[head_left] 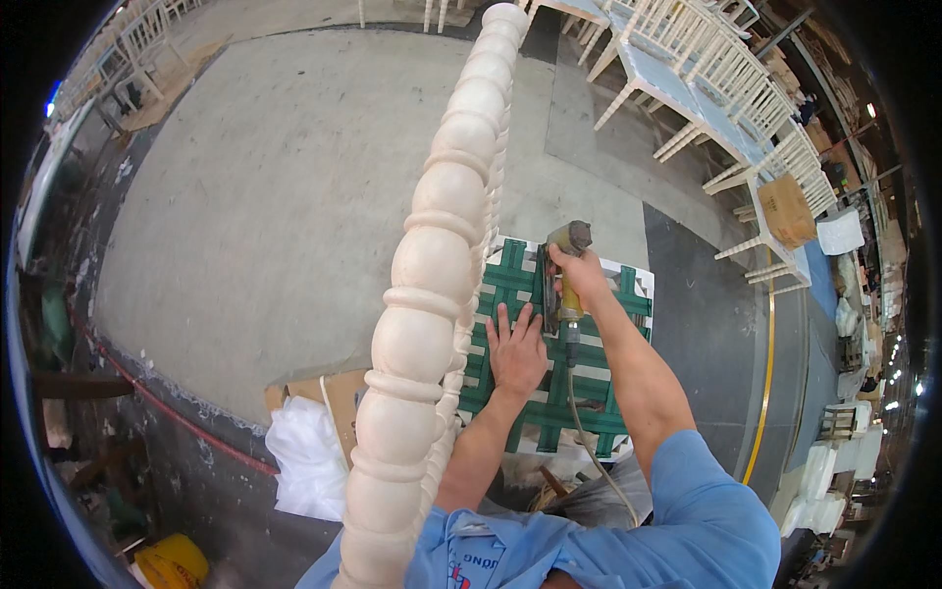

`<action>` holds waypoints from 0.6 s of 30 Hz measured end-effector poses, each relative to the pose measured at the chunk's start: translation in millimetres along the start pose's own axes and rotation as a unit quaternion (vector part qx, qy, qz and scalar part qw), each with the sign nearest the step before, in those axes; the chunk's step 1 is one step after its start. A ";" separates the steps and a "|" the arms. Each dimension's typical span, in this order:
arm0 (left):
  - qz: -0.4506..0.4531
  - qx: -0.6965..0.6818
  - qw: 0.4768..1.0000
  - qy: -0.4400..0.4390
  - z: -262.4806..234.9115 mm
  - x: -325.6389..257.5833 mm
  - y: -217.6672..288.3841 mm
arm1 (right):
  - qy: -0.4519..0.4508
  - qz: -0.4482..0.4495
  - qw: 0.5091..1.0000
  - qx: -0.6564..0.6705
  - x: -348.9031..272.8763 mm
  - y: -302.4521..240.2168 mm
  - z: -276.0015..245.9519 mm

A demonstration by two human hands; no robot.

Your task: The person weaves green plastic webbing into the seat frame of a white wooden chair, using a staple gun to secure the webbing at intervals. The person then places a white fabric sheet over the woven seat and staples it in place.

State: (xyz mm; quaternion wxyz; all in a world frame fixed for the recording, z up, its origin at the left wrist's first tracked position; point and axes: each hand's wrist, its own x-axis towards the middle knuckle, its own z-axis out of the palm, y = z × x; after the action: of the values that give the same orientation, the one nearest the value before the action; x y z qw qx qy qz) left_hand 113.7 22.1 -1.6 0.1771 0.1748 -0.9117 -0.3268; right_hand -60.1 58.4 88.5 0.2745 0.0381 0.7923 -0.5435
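Note:
Dark green webbing straps (589, 422) cross in a woven pattern over a white seat frame (643, 280). My right hand (581, 275) is wrapped round the handle of a yellow and dark staple gun (570, 236), whose body rests over the straps near the far side of the seat. An air hose (579, 407) runs from its handle back toward me. My left hand (517, 351) lies flat on the webbing left of the tool, fingers spread and holding nothing. A pale bobbin-turned wooden post (422, 265) rises close in front of the view, covering the seat's left edge.
Unfinished pale chairs (677, 79) stand in a row at the far right, with a cardboard box (787, 211) on one. White plastic wrapping (306, 456) and cardboard (343, 398) lie at lower left. A red hose (186, 417) crosses the floor; something yellow (172, 564) sits at bottom left.

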 end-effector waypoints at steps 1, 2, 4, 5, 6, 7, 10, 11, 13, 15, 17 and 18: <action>0.002 -0.005 1.000 0.008 -0.3 -0.4 3.5 | -0.003 0.002 1.000 -0.002 0.1 1.6 -2.2; 0.004 -0.011 1.000 0.016 -1.0 -1.2 6.5 | -0.005 0.003 1.000 -0.003 1.0 2.5 -4.3; -0.002 -0.003 1.000 0.006 0.8 -1.1 -1.3 | -0.010 0.002 1.000 -0.008 -0.1 -3.7 -1.2; -0.005 0.001 1.000 0.001 2.0 -1.2 -4.6 | -0.008 0.004 1.000 -0.010 -2.5 -4.7 0.6; -0.003 -0.001 1.000 -0.002 2.1 -0.6 -3.1 | -0.002 0.008 1.000 -0.011 -3.0 -3.3 -1.6; -0.002 -0.003 1.000 -0.005 2.2 -0.3 -1.5 | 0.005 0.006 1.000 -0.011 -1.7 -3.5 -4.0; 0.000 -0.005 1.000 -0.015 2.3 0.8 0.3 | 0.014 0.008 1.000 -0.011 2.5 -2.4 -8.8; 0.000 -0.006 1.000 -0.019 2.2 0.7 0.8 | 0.010 0.012 1.000 -0.013 3.2 -1.1 -9.7; -0.005 -0.003 1.000 -0.018 2.4 0.3 -2.1 | 0.005 0.010 1.000 -0.018 4.0 -5.5 -7.6; -0.005 -0.002 1.000 -0.016 3.1 0.8 -2.6 | 0.010 0.009 1.000 -0.023 0.8 -2.9 -8.8; 0.002 -0.002 1.000 -0.013 3.7 0.2 -0.5 | 0.016 0.007 1.000 -0.021 2.6 -0.8 -11.0; -0.004 -0.003 1.000 -0.016 2.9 0.4 -0.8 | 0.019 0.005 1.000 -0.022 2.2 -0.8 -11.2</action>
State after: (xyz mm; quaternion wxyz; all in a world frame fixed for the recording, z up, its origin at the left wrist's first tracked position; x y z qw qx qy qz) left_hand 112.3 22.9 -4.1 0.1614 0.1730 -0.9129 -0.3326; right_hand -66.7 67.4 91.0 0.2634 0.0465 0.8087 -0.5239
